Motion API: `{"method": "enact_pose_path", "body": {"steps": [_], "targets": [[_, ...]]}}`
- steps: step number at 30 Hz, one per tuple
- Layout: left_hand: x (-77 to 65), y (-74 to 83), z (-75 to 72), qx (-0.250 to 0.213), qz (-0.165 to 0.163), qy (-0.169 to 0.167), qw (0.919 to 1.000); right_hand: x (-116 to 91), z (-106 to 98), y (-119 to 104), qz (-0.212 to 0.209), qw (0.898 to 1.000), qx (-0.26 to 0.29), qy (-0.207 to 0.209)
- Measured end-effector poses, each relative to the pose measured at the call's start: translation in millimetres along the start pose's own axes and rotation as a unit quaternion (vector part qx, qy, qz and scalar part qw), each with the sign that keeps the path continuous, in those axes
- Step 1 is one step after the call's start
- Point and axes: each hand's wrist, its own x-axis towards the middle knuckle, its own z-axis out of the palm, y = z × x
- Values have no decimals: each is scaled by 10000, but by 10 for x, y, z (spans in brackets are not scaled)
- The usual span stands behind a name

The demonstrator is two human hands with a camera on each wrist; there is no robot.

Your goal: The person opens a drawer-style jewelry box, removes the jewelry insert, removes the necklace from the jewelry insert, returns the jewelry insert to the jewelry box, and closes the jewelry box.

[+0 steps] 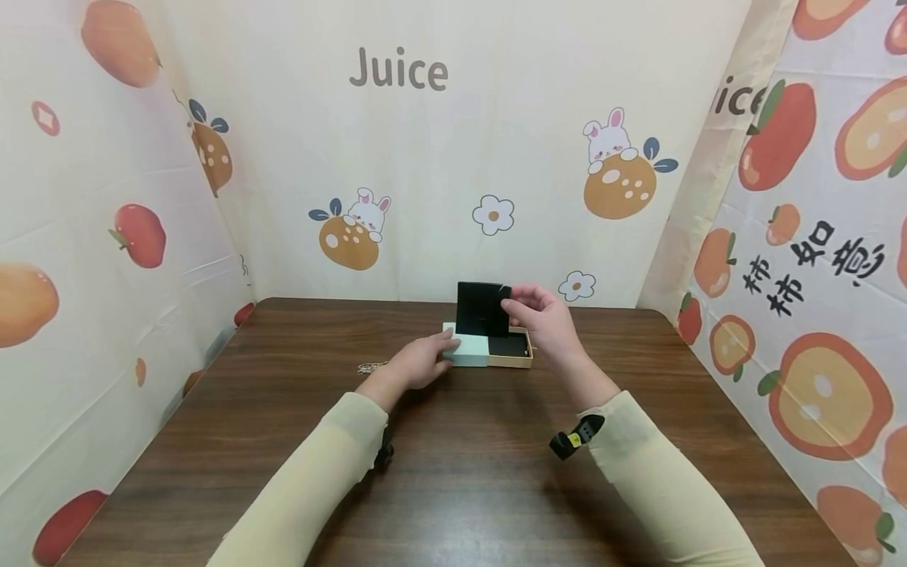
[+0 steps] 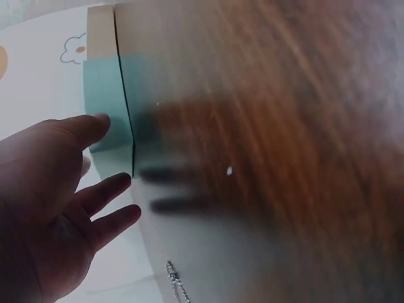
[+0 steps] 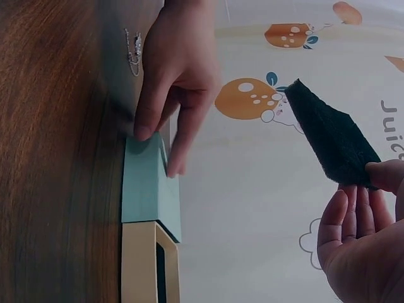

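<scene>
A small box has a pale mint-green sleeve and a cream inner tray, which is slid partly out to the right. Black lining shows inside the tray. My left hand holds the sleeve's left end, thumb at the near side and fingers toward the far side; in the right wrist view the sleeve sits between them. Above the box, my right hand pinches a thin black square pad by its right edge, between thumb and fingers. The pad is raised off the tray.
A silvery chain lies on the brown wooden table, left of the box and beside the left wrist. Fruit-printed cloth walls stand at the table's back and sides. Both wrists wear dark straps.
</scene>
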Motion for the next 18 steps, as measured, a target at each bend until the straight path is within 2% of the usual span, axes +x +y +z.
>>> {"method": "enact_pose_path", "body": {"steps": [8,18], "targets": [[24,6,29,-119,-206,9,9997,12,-13,6,-18,10000,-16,-31],[35,-9,54,-269,-301,196,9990,58,-20,22,119,9999,-71,27]]}}
